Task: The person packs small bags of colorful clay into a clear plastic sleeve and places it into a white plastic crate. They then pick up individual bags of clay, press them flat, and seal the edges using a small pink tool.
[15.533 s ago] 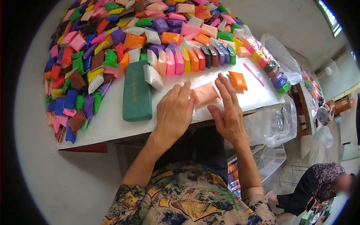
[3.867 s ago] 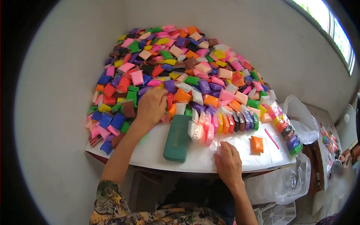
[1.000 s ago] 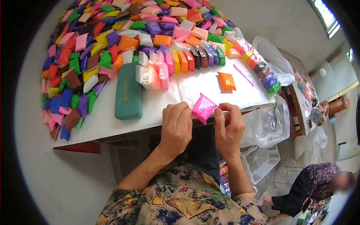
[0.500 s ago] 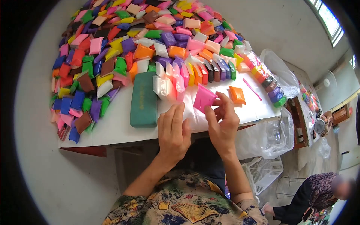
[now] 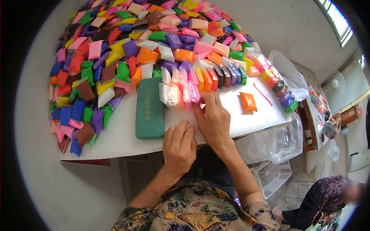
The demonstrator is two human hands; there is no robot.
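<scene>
Magenta packet [image 5: 195,93] stands on edge beside paler packets [image 5: 176,97], probably so that these and the green case [image 5: 149,109] keep it upright. The right hand [image 5: 214,122] touches its near end, but I cannot tell if it pinches; the left hand [image 5: 179,146] is relaxed, seemingly empty.

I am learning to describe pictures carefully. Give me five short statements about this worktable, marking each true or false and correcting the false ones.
1. The right hand is at the bright pink packet. True.
2. The left hand is holding the orange packet. False: the packet lies on the table, apart from both hands.
3. In the view, the green case lies left of the bright pink packet. True.
4. In the view, the thin pink stick lies left of the orange packet. False: it lies to its right.
5. The heap of packets has several colours. True.
</scene>
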